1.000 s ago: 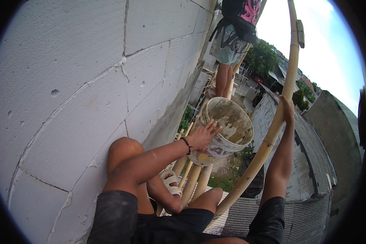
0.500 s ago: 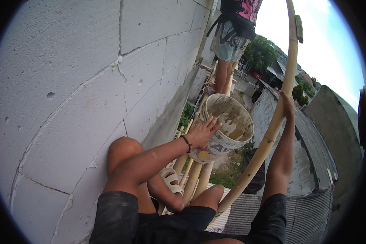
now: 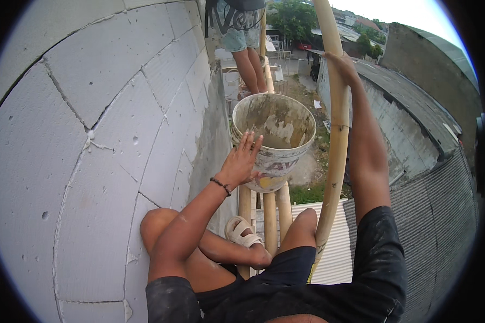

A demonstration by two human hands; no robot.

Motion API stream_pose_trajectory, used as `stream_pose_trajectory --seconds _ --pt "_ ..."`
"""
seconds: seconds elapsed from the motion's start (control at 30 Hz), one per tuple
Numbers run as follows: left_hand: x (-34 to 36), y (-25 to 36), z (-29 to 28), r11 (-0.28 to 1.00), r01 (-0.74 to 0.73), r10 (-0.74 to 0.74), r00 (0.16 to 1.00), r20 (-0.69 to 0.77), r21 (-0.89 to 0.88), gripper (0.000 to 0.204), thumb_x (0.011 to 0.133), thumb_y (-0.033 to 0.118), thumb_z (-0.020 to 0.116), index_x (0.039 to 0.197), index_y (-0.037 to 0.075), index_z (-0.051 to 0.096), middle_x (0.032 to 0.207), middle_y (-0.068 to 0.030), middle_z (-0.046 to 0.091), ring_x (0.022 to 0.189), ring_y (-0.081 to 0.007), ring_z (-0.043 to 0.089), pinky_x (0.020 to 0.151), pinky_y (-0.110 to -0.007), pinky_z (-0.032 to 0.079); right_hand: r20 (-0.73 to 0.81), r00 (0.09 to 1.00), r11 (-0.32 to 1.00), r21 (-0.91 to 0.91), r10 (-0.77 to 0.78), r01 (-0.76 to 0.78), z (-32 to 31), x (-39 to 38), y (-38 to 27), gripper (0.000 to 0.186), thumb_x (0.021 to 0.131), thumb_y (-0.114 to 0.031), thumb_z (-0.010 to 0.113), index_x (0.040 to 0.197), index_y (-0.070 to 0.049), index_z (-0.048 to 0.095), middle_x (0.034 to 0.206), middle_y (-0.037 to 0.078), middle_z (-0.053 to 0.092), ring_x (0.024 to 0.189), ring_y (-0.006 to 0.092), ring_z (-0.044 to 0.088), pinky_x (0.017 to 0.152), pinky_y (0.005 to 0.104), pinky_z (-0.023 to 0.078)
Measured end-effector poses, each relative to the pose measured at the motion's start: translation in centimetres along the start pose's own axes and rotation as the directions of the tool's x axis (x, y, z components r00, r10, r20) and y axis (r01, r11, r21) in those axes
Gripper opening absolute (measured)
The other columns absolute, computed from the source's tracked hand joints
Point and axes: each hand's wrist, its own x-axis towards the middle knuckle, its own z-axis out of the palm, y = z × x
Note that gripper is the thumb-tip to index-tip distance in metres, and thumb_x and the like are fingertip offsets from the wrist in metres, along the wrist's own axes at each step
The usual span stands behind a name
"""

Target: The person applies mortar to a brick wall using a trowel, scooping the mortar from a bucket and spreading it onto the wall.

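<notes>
A pale plastic bucket (image 3: pixel 285 161), crusted with dried mortar inside, stands on bamboo poles (image 3: pixel 270 223) in front of my knees. Against its near left side rests my left hand (image 3: pixel 240 164), fingers stretched out and nothing gripped; a dark bracelet circles that wrist. My right hand (image 3: pixel 345 67) is raised at the far right, wrapped round a thick upright bamboo pole (image 3: pixel 338 116). I sit with my legs bent, and a foot in a beige sandal (image 3: pixel 241 231) is tucked below the bucket.
A wall of light grey blocks (image 3: pixel 118 134) runs along my left. Beyond the bucket another person (image 3: pixel 248 67) stands on the scaffold. Far below on the right lie corrugated roofs (image 3: pixel 415 231), with ground and grass (image 3: pixel 307 194) showing past the poles.
My view has turned, so the bucket and the far person appear further left and the pole looks more upright. Both hands keep their places on the bucket and the pole.
</notes>
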Motion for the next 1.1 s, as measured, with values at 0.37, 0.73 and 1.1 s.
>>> stream_pose_trajectory --seconds 0.37,0.73,1.1 --pt "-0.1 0.7 -0.4 1.000 0.000 0.000 0.997 0.079 0.002 0.114 0.076 0.045 0.079 0.156 0.002 0.009 0.157 -0.0274 0.021 0.148 -0.0418 0.017 0.111 -0.045 0.041 0.027 1.000 1.000 0.027 -0.006 0.006 -0.4 0.6 1.5 0.066 0.071 -0.046 0.077 0.113 0.003 0.062 0.095 0.013 0.069 0.081 0.0227 0.067 0.074 0.0362 0.052" --pt "0.0 0.4 -0.5 1.000 0.001 0.000 0.998 0.063 -0.010 0.115 0.075 0.044 0.079 0.156 0.003 0.009 0.156 -0.0274 0.021 0.148 -0.0421 0.018 0.111 -0.044 0.041 -0.016 0.999 0.998 0.062 -0.028 0.029 0.2 1.1 1.6 0.059 0.073 -0.045 0.076 0.107 0.001 0.062 0.087 0.011 0.065 0.073 0.0207 0.064 0.069 0.0362 0.051" --pt "0.0 0.1 0.2 1.000 -0.005 0.005 1.000 -0.003 0.005 0.116 0.074 0.043 0.080 0.157 0.004 0.010 0.157 -0.0251 0.023 0.148 -0.0392 0.021 0.102 -0.043 0.048 -0.004 0.999 0.995 0.087 -0.047 0.047 0.2 0.9 1.3 0.057 0.074 -0.043 0.075 0.106 0.002 0.062 0.086 0.011 0.065 0.073 0.0203 0.063 0.068 0.0362 0.051"
